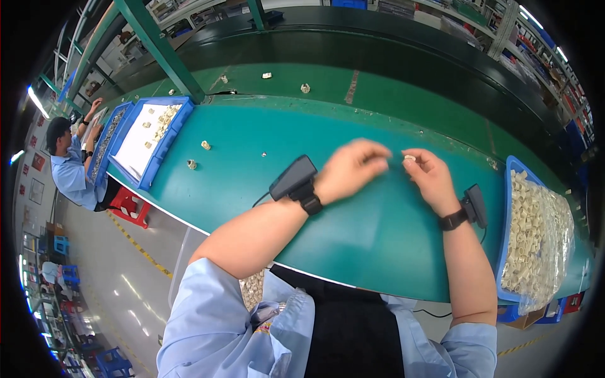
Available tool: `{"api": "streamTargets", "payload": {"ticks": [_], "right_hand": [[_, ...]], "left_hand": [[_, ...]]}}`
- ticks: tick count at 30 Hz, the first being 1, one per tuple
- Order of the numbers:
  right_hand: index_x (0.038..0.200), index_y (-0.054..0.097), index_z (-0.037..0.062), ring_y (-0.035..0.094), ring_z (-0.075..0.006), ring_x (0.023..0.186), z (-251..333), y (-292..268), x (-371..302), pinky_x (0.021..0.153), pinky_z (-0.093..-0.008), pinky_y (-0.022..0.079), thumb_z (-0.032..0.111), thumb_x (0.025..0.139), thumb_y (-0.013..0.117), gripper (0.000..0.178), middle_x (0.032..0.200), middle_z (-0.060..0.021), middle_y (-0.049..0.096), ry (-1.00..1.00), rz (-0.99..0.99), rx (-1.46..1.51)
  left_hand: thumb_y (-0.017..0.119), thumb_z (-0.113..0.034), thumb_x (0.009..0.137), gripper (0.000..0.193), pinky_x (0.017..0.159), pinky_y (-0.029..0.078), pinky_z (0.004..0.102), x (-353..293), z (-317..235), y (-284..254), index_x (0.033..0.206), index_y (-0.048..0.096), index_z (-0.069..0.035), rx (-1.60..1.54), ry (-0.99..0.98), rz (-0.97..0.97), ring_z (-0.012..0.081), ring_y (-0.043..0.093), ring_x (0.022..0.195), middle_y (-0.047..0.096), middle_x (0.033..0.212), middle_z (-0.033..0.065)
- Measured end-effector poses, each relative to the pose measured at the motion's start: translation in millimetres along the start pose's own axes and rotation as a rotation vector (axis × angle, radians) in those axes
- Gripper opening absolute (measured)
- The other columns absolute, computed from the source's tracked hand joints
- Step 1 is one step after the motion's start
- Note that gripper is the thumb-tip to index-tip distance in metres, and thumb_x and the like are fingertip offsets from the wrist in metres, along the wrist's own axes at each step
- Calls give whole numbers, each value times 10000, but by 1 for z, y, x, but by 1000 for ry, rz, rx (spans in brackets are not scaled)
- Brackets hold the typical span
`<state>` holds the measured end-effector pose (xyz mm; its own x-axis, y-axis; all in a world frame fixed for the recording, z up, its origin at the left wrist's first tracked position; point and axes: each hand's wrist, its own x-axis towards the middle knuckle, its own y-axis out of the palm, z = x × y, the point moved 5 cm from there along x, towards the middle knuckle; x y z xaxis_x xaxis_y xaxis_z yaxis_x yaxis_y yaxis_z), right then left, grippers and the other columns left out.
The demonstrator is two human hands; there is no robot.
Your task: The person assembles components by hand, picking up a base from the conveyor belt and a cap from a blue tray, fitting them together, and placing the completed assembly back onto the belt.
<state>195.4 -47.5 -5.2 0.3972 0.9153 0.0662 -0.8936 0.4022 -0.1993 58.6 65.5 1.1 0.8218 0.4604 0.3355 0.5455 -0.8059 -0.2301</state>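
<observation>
Over the middle of the green bench my right hand (432, 179) pinches a small cream-coloured plastic part (409, 158) between thumb and fingertips. Just to its left is my left hand (353, 169), slightly blurred, its thumb and fingers apart and nothing visible in them. The two hands do not touch. Two similar small parts, a cream one (205, 145) and a darker-looking one (191, 164), lie on the bench left of my left arm. A tiny piece (264, 154) rests between them and my left hand.
At the right end stands a blue bin (506, 236) full of cream parts, partly under clear plastic. A blue tray (146, 178) with white lining and several parts is at left. A green post (157, 47) rises behind it. Another person (72, 167) works at far left.
</observation>
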Motion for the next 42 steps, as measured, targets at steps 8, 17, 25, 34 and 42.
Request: {"api": "streamTargets", "payload": {"ticks": [8, 17, 25, 34, 42], "right_hand": [[1040, 564, 17, 477, -25, 710, 7, 6, 2, 626, -165, 398, 132, 858, 575, 216, 823, 39, 546, -94, 5, -28], [1050, 572, 37, 494, -38, 722, 1, -2, -1, 637, -171, 412, 143, 861, 568, 216, 844, 27, 559, -38, 3, -20], [1117, 524, 9, 538, -87, 848, 3, -16, 5, 723, -211, 454, 117, 874, 536, 267, 996, -50, 581, -1, -43, 316], [1190, 458, -8, 541, -112, 892, 36, -11, -12, 803, -232, 442, 69, 871, 536, 338, 1014, -80, 572, -317, -82, 205], [1073, 536, -1, 546, -102, 869, 61, 1, -33, 739, -218, 440, 104, 861, 571, 239, 957, -61, 575, -324, -39, 133]], "left_hand": [[689, -291, 739, 407, 794, 464, 347, 65, 53, -164, 1032, 593, -25, 797, -221, -615, 269, 584, 925, 609, 998, 141], [705, -303, 741, 456, 769, 466, 308, 95, 63, -139, 1064, 578, -8, 941, -421, -272, 211, 611, 850, 638, 963, 117], [658, -142, 782, 236, 682, 460, 239, 64, 25, -62, 976, 625, -11, 14, -159, -200, 110, 573, 717, 633, 805, 53], [663, -116, 774, 280, 671, 460, 244, -13, -40, 18, 1028, 603, -14, 77, -91, -20, 112, 572, 747, 628, 831, 60], [649, -91, 784, 263, 679, 456, 243, -13, -41, 9, 1036, 603, -31, -34, -24, -25, 102, 563, 736, 622, 840, 51]]}}
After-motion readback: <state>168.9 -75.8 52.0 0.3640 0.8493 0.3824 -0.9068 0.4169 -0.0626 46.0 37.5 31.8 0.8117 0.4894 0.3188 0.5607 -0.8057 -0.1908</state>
